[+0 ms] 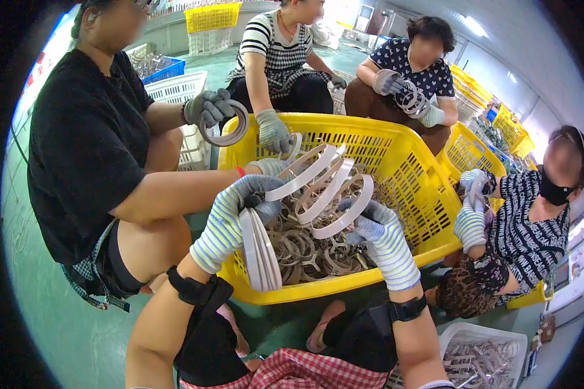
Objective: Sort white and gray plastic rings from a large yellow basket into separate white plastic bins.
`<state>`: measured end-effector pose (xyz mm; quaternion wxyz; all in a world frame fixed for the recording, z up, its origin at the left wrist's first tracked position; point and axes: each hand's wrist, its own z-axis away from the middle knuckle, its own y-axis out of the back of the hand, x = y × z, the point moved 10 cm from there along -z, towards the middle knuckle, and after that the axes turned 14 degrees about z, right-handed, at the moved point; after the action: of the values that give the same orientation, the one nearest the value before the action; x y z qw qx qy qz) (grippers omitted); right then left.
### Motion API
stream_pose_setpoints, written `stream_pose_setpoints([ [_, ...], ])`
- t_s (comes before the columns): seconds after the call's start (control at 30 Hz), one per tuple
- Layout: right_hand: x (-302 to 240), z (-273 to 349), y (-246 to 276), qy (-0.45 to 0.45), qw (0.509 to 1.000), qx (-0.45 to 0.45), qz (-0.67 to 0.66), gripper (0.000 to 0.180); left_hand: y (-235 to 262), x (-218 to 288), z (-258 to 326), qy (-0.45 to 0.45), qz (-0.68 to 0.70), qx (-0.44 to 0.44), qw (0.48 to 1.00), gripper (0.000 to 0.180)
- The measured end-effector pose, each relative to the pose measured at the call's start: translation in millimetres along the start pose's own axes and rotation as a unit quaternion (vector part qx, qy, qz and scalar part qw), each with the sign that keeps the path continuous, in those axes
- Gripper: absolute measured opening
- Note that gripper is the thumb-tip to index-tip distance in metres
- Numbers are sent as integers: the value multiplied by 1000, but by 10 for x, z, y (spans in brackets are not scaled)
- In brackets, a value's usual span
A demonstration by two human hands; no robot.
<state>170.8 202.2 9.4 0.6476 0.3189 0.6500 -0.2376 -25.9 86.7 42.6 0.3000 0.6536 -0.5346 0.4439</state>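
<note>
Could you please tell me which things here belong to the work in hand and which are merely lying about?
In hand: left hand holding stacked rings; right hand holding loose rings; yellow basket.
Lying about: white crate; far yellow crate; blue crate.

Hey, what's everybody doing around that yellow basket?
Several people sit around a big yellow basket filled with pale plastic rings. The wearer's left hand, in a striped glove, holds a stacked bundle of rings on edge over the basket's near rim. The right hand holds a few joined rings lifted above the pile. The person in black at left holds a single ring; others across the basket handle rings too.
</note>
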Motion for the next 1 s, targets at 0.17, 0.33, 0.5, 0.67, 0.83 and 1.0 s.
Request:
stream_pose_setpoints([
  [0.17, 93, 16, -33, -41, 998, -20, -31, 38, 108, 101, -23, -27, 17, 71, 997, 21],
  [0.33, 146, 16, -66, -42, 996, -2, -79, 40, -74, -18, -17, 44, 114, 0, 992, 27],
  [0.5, 168, 10, -84, -46, 997, -8, -68, 42, -78, -39, 25, 67, 90, -17, 994, 28],
  [0.67, 81, 20, -92, -52, 998, 5, -33, 44, -91, 106, 51, 5, -18, 7, 1000, 44],
  [0.83, 108, -9, -87, -46, 997, -9, -67, 34, -55, 285, 59, -48, -89, 33, 994, 44],
  [1.0, 169, -10, -165, -50, 979, -57, -187, 24, 179, 215, 43, -6, 33, 118, 992, 36],
])
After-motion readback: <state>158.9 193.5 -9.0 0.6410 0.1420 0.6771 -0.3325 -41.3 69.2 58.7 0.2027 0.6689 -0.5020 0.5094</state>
